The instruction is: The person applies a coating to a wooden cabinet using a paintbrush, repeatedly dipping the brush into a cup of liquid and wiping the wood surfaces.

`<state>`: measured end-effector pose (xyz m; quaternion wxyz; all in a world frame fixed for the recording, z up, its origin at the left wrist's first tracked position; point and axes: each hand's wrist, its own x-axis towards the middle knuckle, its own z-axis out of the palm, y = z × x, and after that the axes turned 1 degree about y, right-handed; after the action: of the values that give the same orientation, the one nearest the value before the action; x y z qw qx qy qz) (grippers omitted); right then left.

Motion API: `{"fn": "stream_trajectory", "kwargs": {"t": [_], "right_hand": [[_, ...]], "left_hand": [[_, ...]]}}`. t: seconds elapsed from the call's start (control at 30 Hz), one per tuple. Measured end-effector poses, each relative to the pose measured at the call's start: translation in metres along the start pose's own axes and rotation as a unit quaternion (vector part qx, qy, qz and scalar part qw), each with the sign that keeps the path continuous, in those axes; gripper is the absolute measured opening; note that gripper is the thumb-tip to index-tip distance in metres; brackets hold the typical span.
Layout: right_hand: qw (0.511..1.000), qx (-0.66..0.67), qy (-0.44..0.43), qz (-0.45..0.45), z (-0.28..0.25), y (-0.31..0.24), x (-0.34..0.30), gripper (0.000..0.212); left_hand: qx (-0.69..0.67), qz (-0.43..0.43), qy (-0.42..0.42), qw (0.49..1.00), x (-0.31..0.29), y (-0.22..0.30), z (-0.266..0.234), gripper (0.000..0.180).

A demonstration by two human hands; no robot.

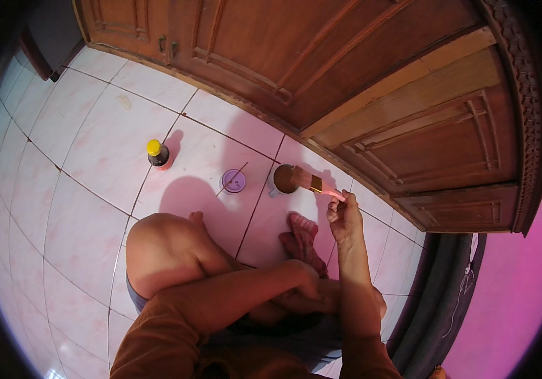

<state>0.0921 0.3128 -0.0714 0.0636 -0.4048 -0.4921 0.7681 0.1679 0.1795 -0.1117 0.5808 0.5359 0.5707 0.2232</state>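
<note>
Raised at the right, my right hand (343, 218) is closed on the pink handle of a flat paintbrush (309, 181). The brush's brown bristles point left, over the edge of a mug (283, 179) with brown liquid in it. Left of the mug stands a small round purple container (234, 181) with a thin stick lying across it. My left hand (307, 281) rests bent at the wrist over my folded legs; its fingers are mostly hidden. Between the mug and my legs lies a crumpled red patterned cloth (302, 240).
A dark bottle with a yellow cap (158, 155) stands on the white tiled floor (81, 189) farther left. The carved brown wooden cabinet (347, 69) runs along the far side and the right. Dark fabric (432, 303) hangs or lies at the lower right, beside a pink surface (505, 290).
</note>
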Motion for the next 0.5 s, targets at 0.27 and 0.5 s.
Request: {"fn": "stream_trajectory", "kwargs": {"t": [0.27,0.5], "right_hand": [[0.975,0.148,-0.069,0.153,-0.021,0.011,0.009,0.018],[0.984,0.163,-0.057,0.042,-0.013,-0.022,-0.017,0.021]], "left_hand": [[0.034,0.015,0.013,0.999,-0.021,0.016,-0.012,0.069],[0.013,0.016,0.016,1.0,-0.001,0.008,-0.004,0.077]]}}
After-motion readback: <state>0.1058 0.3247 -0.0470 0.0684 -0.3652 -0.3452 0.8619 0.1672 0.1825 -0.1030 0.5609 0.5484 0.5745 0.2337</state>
